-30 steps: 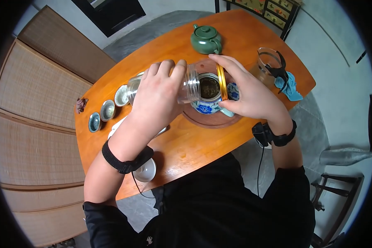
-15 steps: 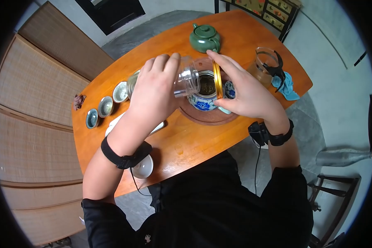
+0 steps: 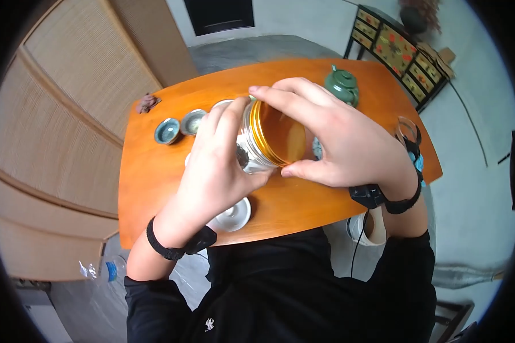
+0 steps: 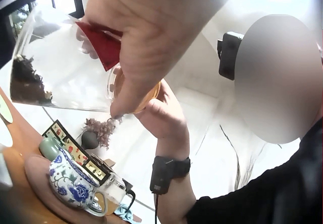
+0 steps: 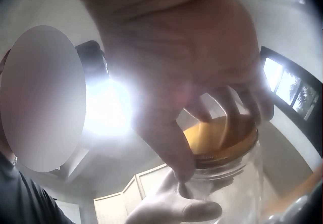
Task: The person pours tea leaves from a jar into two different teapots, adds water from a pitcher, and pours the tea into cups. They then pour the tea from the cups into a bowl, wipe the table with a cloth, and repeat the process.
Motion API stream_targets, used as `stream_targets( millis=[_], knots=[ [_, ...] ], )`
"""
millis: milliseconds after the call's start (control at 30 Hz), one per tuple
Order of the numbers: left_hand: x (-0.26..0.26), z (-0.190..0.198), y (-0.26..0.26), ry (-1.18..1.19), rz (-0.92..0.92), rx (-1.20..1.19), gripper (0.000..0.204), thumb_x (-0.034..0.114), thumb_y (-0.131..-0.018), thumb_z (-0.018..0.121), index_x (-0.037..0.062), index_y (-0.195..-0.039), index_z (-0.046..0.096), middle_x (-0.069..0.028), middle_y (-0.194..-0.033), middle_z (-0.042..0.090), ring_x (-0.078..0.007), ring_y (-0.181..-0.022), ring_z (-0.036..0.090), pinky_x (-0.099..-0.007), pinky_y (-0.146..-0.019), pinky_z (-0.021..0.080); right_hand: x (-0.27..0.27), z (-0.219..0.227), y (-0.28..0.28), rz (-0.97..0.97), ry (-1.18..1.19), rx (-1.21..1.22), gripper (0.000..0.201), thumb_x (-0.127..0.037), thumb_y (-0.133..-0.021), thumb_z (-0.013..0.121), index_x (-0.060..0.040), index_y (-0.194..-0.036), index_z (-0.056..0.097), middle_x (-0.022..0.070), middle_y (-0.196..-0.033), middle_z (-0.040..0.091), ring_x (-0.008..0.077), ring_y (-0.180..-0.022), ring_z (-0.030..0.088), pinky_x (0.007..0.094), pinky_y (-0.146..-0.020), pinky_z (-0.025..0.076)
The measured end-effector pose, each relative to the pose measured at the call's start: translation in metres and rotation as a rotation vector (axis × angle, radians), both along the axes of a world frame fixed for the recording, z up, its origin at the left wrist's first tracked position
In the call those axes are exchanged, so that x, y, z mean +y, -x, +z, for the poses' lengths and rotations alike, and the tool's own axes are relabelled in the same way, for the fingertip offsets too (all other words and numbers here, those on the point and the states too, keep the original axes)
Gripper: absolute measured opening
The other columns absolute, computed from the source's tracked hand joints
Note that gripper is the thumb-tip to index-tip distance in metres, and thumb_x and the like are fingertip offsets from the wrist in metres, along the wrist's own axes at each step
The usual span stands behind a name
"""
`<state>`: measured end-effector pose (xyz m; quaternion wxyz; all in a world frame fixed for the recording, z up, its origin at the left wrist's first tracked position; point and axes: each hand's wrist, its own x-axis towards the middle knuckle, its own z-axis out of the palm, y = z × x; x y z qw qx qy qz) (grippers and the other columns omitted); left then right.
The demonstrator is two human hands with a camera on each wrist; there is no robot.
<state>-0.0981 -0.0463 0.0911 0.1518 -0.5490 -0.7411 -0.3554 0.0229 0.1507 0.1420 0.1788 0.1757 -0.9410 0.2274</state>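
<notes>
A clear glass jar is lifted above the orange table, and my left hand grips its body. Dark tea leaves lie in the jar's far end. My right hand has its fingers and thumb curled round the gold lid, which sits on the jar's mouth. A blue-and-white porcelain teapot stands on a round wooden tray below the hands; in the head view my right hand hides most of it.
A green teapot stands at the table's far side and a glass pitcher at the right edge. Small cups line the left part. A white lidded bowl sits near the front edge. A plastic bottle lies on the floor.
The jar has come up from over the blue-and-white teapot. The gold lid, held beside the jar's mouth before, now sits on it. The head view has swung left.
</notes>
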Motion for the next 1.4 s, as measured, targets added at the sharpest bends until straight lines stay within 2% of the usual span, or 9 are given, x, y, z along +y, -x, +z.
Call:
stream_targets(
  millis=[267, 433, 633, 933, 1100, 1167, 1233, 1300, 1400],
  knots=[
    [-0.086, -0.028, 0.011, -0.049, 0.109, -0.18, 0.092, 0.011, -0.062, 0.091, -0.0041, -0.14, 0.046, -0.0243, -0.132, 0.054, -0.0425, -0.124, 0.052, -0.0468, -0.104, 0.046, -0.069, -0.011, 0.06, 0.287, -0.01, -0.075, 0.085, -0.002, -0.07, 0.082, -0.0116, -0.148, 0.049, 0.0189, -0.137, 0.053, 0.039, -0.127, 0.054, 0.043, -0.104, 0.049],
    [-0.128, -0.049, 0.021, -0.089, 0.145, -0.319, 0.091, 0.011, -0.061, 0.091, -0.0034, -0.139, 0.046, -0.0234, -0.132, 0.055, -0.0434, -0.124, 0.052, -0.0474, -0.104, 0.046, -0.106, -0.022, 0.092, 0.406, -0.052, -0.182, 0.084, 0.005, -0.066, 0.08, -0.015, -0.144, 0.057, 0.0171, -0.148, 0.049, 0.0377, -0.135, 0.051, 0.0426, -0.112, 0.045],
    [-0.159, -0.07, 0.03, -0.106, 0.205, -0.401, 0.09, 0.012, -0.061, 0.091, -0.0037, -0.139, 0.047, -0.0243, -0.134, 0.055, -0.0435, -0.125, 0.053, -0.0477, -0.106, 0.045, -0.136, -0.029, 0.119, 0.436, -0.078, -0.305, 0.088, -0.002, -0.067, 0.084, -0.0092, -0.148, 0.05, 0.0187, -0.142, 0.052, 0.0384, -0.13, 0.053, 0.0417, -0.107, 0.048],
    [-0.17, -0.107, 0.033, -0.223, 0.381, -0.385, 0.089, 0.009, -0.065, 0.09, -0.0038, -0.141, 0.044, -0.0239, -0.131, 0.056, -0.0412, -0.125, 0.055, -0.0469, -0.105, 0.047, -0.178, -0.05, 0.136, 0.159, -0.289, -0.325, 0.085, -0.048, -0.084, 0.078, 0.0034, -0.143, 0.046, 0.0281, -0.108, 0.062, 0.0407, -0.088, 0.07, 0.042, -0.074, 0.059],
    [-0.168, -0.124, 0.045, -0.58, 0.259, -0.716, 0.094, -0.001, -0.074, 0.087, -0.0053, -0.147, 0.029, -0.0217, -0.137, 0.052, -0.0279, -0.125, 0.061, -0.0393, -0.102, 0.057, -0.188, -0.063, 0.143, 0.097, -0.163, -0.284, 0.091, -0.047, -0.086, 0.077, 0.0015, -0.152, 0.039, 0.0283, -0.116, 0.064, 0.0407, -0.096, 0.068, 0.044, -0.081, 0.056],
    [-0.172, -0.132, 0.058, -0.623, 0.299, -0.783, 0.093, -0.001, -0.074, 0.087, -0.0059, -0.147, 0.028, -0.0208, -0.136, 0.053, -0.0288, -0.125, 0.061, -0.0396, -0.102, 0.056, -0.178, -0.068, 0.142, 0.122, -0.069, -0.141, 0.089, -0.048, -0.088, 0.074, 0.0028, -0.152, 0.038, 0.0307, -0.115, 0.064, 0.0434, -0.102, 0.068, 0.0443, -0.084, 0.057],
    [-0.175, -0.127, 0.061, -0.686, 0.313, -0.918, 0.092, 0.0, -0.074, 0.087, -0.0059, -0.145, 0.03, -0.0192, -0.133, 0.057, -0.0271, -0.123, 0.062, -0.0384, -0.101, 0.056, -0.169, -0.061, 0.135, 0.085, -0.048, -0.219, 0.086, -0.045, -0.09, 0.074, 0.0027, -0.152, 0.038, 0.0293, -0.121, 0.064, 0.0439, -0.108, 0.066, 0.0445, -0.09, 0.055],
    [-0.178, -0.139, 0.069, -0.627, 0.385, -0.811, 0.089, 0.0, -0.074, 0.087, -0.0051, -0.144, 0.032, -0.018, -0.131, 0.058, -0.0257, -0.121, 0.063, -0.0371, -0.1, 0.055, -0.157, -0.058, 0.126, 0.069, -0.012, -0.261, 0.082, -0.041, -0.091, 0.074, 0.0018, -0.152, 0.038, 0.0287, -0.128, 0.062, 0.0449, -0.113, 0.064, 0.0449, -0.094, 0.054],
    [-0.177, -0.141, 0.074, -0.665, 0.383, -0.848, 0.084, -0.001, -0.075, 0.086, -0.0018, -0.142, 0.035, -0.0154, -0.131, 0.058, -0.024, -0.118, 0.063, -0.0351, -0.098, 0.055, -0.132, -0.063, 0.099, -0.018, 0.052, -0.361, 0.079, -0.024, -0.087, 0.078, -0.0027, -0.154, 0.04, 0.0206, -0.114, 0.065, 0.0264, -0.089, 0.064, 0.0356, -0.082, 0.054]
  ],
)
